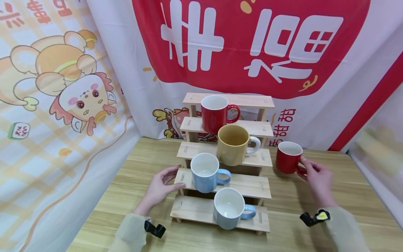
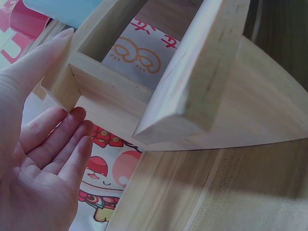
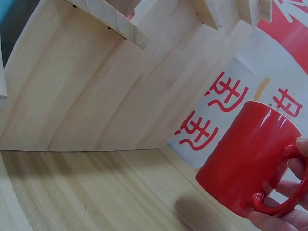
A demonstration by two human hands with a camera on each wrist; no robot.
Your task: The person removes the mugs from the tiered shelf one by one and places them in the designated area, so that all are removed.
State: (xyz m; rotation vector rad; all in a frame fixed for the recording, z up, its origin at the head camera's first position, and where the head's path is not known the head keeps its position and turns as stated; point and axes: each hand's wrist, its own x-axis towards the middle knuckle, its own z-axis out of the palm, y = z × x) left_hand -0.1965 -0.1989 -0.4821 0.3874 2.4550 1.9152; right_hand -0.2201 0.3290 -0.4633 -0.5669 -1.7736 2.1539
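Observation:
A red mug is held by its handle in my right hand, to the right of a stepped wooden display rack. In the right wrist view this mug hangs tilted above the table beside the rack's side panel. My left hand holds the left end of a middle step, its thumb and fingers on opposite sides of the board. Several mugs stand on the rack: another red mug highest, a yellow mug below it, then a light blue mug and a grey-blue mug lowest.
The rack stands on a wood-grain table. Behind it hangs a printed cloth with a large red patch and white characters. Another patterned cloth runs along the left side, and pale fabric borders the right.

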